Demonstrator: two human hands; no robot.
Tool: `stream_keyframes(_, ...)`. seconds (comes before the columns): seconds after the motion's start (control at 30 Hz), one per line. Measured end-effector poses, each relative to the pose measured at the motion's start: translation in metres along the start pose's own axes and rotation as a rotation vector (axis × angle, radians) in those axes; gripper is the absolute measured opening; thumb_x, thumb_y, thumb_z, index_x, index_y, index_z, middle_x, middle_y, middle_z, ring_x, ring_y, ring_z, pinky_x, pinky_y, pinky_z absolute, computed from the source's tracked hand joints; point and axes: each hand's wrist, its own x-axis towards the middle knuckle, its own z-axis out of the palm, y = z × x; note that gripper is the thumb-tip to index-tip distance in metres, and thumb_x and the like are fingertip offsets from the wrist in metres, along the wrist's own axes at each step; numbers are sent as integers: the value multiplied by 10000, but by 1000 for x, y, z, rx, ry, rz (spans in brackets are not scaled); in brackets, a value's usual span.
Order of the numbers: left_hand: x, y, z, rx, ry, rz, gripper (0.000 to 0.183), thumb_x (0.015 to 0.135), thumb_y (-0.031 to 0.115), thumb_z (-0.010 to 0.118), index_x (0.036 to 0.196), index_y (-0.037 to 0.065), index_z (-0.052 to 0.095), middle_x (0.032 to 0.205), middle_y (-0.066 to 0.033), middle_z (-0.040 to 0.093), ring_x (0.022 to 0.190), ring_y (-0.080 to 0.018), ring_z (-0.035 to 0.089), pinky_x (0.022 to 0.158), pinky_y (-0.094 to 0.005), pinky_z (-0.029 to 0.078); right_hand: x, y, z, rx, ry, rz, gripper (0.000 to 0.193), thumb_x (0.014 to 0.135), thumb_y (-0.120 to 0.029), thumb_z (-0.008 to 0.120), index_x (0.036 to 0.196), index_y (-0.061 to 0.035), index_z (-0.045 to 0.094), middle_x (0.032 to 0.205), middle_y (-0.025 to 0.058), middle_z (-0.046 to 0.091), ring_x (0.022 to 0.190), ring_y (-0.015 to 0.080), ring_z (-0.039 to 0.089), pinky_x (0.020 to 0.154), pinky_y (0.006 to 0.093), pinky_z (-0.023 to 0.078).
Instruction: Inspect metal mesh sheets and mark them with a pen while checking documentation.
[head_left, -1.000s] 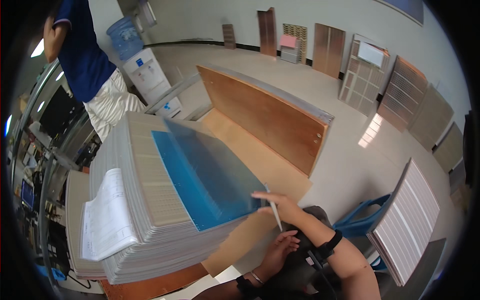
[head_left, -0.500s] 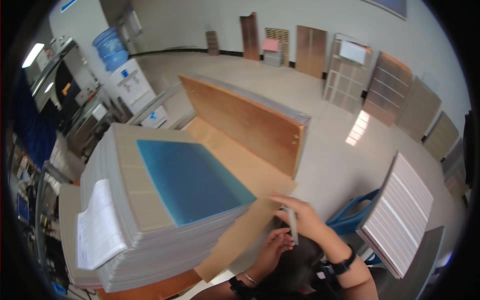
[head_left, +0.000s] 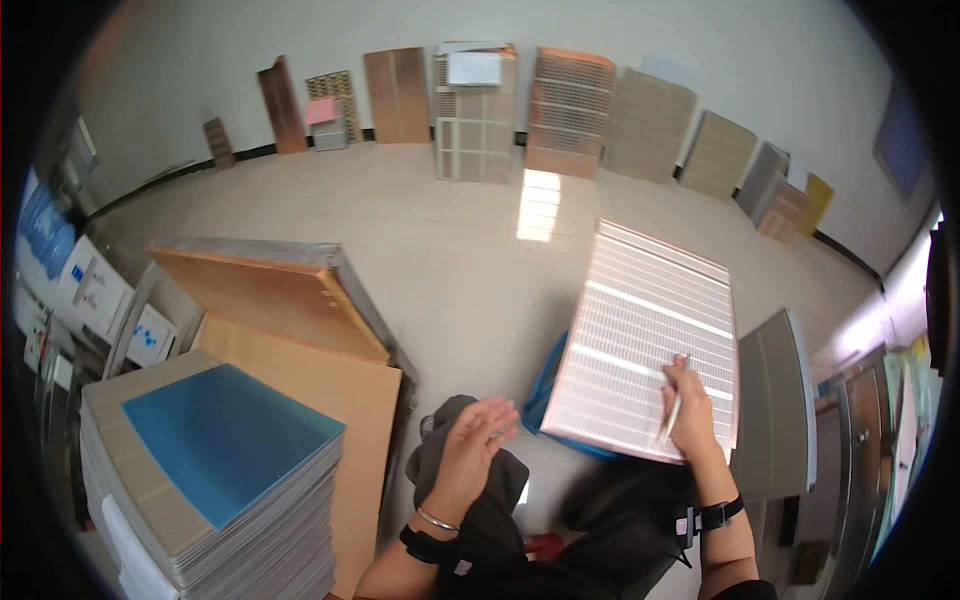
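My right hand (head_left: 690, 410) is closed round a slim, pale, stick-like tool (head_left: 674, 416); its exact kind is too blurred to tell. The hand is over the lower right of a panel stack (head_left: 640, 330), whose whitish top sheet carries rows of fine lines and copper-coloured edges. A blue chair (head_left: 546, 390) shows under that stack. Above my lap, my left hand (head_left: 478, 440) has its fingers extended and holds nothing. On my left stands a tall pile of grey-edged sheets (head_left: 262, 545), topped by a blue sheet (head_left: 235, 440).
A wooden board with a grey edge (head_left: 270, 295) stands up behind the tall pile. Various panels (head_left: 475, 130) lean along the far wall. A grey board (head_left: 775, 410) is at the right, near a cabinet (head_left: 860, 430). A water dispenser (head_left: 95, 285) stands far left.
My view has swung right. My hands were close together by the tall pile; they are now apart, the right one over the lined panel stack with the slim tool.
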Motion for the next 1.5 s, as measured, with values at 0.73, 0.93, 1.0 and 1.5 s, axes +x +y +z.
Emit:
stream_keyframes(0.73,-17,-28,38,69,-137,-132,431,954,173,486,1344,31,371,1213,-69,515,1082,-147,498,926,-279,414,-129,18,-75,541,325,644,297,916,-138,533,1153,41,553,958,63,591,846,108,533,779,228,421)
stream_keyframes(0.93,-23,-20,18,114,-149,-60,425,973,116,396,1377,8,315,1280,-95,490,1138,-148,498,954,-268,411,-125,-2,-88,982,293,682,384,933,-214,518,1197,65,517,1095,129,601,984,155,565,861,262,436)
stream_keyframes(1.0,-25,-20,17,32,-125,-39,415,981,106,363,1379,7,303,1281,-107,496,1110,-148,531,925,-274,455,-125,-7,-90,1045,259,652,382,938,-225,499,1196,55,522,1093,129,603,984,156,569,861,270,439)
stream_keyframes(1.5,-45,0,19,90,-60,33,457,977,138,394,1397,17,259,1317,-122,456,1151,-189,501,954,-315,442,-124,-5,-81,946,248,613,280,934,-198,502,1095,19,579,996,63,609,891,101,551,788,219,422)
